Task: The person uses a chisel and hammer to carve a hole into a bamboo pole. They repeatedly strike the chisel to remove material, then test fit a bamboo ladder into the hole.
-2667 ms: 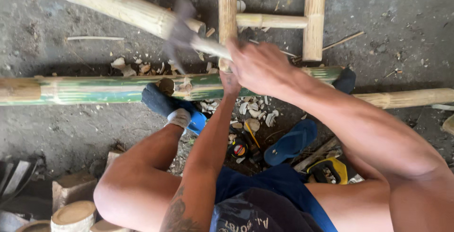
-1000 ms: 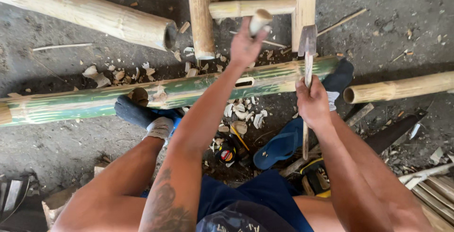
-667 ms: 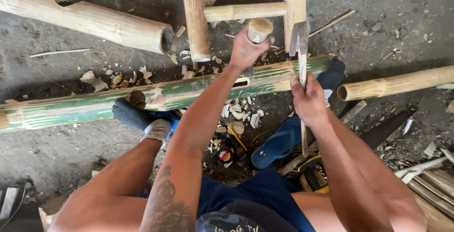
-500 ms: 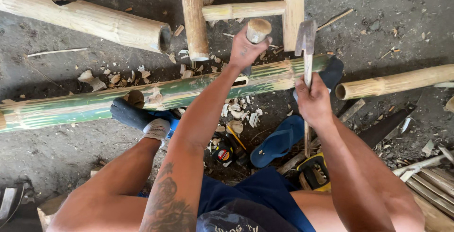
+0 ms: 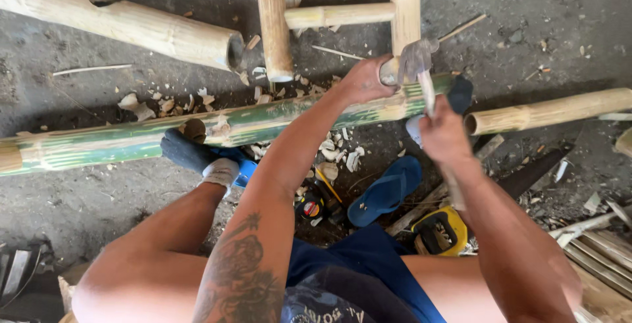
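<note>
A: What is the left hand [image 5: 361, 81] doing?

B: Its grip is wrapped around a short wooden peg [image 5: 388, 71]. The peg stands on the long green bamboo pole [image 5: 263, 122] that lies on the floor [image 5: 99, 191].

A: And the right hand [image 5: 442, 133]?

B: Its grip is tight around the handle of a hammer [image 5: 417, 60]. The metal head is right at the top of the peg, but it is blurry.

A: What else is near?

B: A bamboo ladder frame [image 5: 342, 15] lies just behind the pole. A blue sandal [image 5: 385, 190] and wood chips [image 5: 339, 155] lie under the arms.
</note>
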